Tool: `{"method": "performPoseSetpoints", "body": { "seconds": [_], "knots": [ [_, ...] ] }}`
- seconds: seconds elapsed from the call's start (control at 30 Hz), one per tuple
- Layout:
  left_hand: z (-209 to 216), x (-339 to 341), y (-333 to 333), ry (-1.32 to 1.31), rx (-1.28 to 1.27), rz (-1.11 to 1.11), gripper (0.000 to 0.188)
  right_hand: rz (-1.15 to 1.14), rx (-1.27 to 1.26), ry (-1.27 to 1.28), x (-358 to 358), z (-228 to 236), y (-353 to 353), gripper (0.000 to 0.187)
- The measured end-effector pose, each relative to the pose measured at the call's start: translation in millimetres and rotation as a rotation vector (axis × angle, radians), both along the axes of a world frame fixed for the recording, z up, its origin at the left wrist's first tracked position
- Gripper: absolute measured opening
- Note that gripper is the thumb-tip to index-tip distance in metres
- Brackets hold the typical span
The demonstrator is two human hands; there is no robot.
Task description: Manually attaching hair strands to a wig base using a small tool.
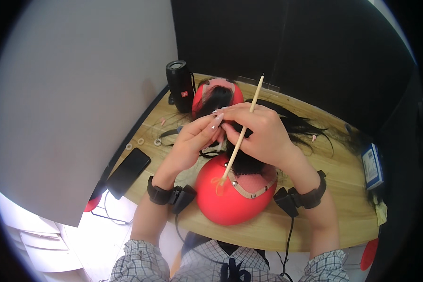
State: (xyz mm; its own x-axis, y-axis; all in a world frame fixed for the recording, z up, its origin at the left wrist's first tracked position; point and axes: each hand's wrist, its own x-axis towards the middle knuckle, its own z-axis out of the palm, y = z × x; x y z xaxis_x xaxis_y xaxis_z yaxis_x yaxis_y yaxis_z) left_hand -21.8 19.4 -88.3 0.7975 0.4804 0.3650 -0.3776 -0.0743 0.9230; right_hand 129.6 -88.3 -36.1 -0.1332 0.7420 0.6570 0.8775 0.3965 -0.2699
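Close to me on the table is a red ball-shaped head block (221, 207), with pink mesh (254, 183) pinned on it along a pale edging. Black hair (245, 163) rises from the mesh under my hands. My right hand (261, 129) is closed, with a pale wooden-handled needle (238, 143) slanting through its fingers. The needle's thin tip points up and away; a rubber band is looped at its lower end. My left hand (195, 138) is pinched shut, its fingertips meeting those of my right hand above the hair. Whatever lies between the left fingertips is hidden.
Behind my hands stands a second red head block (236, 94) with black hair, beside a black cylindrical speaker (178, 84). A phone (129, 173) and small rings (141, 141) lie left. Loose hair (298, 122) and a blue-white box (372, 167) are right. Dark and grey panels enclose the table.
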Motion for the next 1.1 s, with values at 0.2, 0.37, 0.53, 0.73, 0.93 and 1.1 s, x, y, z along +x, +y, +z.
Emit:
{"method": "performPoseSetpoints", "body": {
  "seconds": [0.2,0.37,0.53,0.73,0.93,1.1],
  "knots": [
    [5.3,-3.9,-4.7,0.069,0.040,-0.028,0.027,-0.070,0.041,0.069,-0.7,0.6,-11.0,0.021],
    [10.0,-14.7,-1.5,-0.191,0.098,-0.163,0.024,0.080,-0.074,0.540,15.1,9.9,-35.7,0.036],
    [30.8,-21.8,-27.1,-0.341,0.335,-0.294,0.030,-0.109,-0.043,0.840,43.4,1.2,-68.3,0.053],
    [28.4,-13.5,-48.0,-0.193,0.599,-0.490,0.024,0.230,-0.124,1.059,53.0,-17.7,-85.1,0.081],
    [12.3,-15.2,-38.3,-0.143,0.703,-0.375,0.022,0.450,-0.352,1.031,26.7,-11.8,-86.7,0.029],
    [-0.7,-13.5,-34.0,-0.202,0.644,-0.350,0.025,0.385,-0.487,1.086,8.1,-21.4,-79.0,0.022]
  ]
}}
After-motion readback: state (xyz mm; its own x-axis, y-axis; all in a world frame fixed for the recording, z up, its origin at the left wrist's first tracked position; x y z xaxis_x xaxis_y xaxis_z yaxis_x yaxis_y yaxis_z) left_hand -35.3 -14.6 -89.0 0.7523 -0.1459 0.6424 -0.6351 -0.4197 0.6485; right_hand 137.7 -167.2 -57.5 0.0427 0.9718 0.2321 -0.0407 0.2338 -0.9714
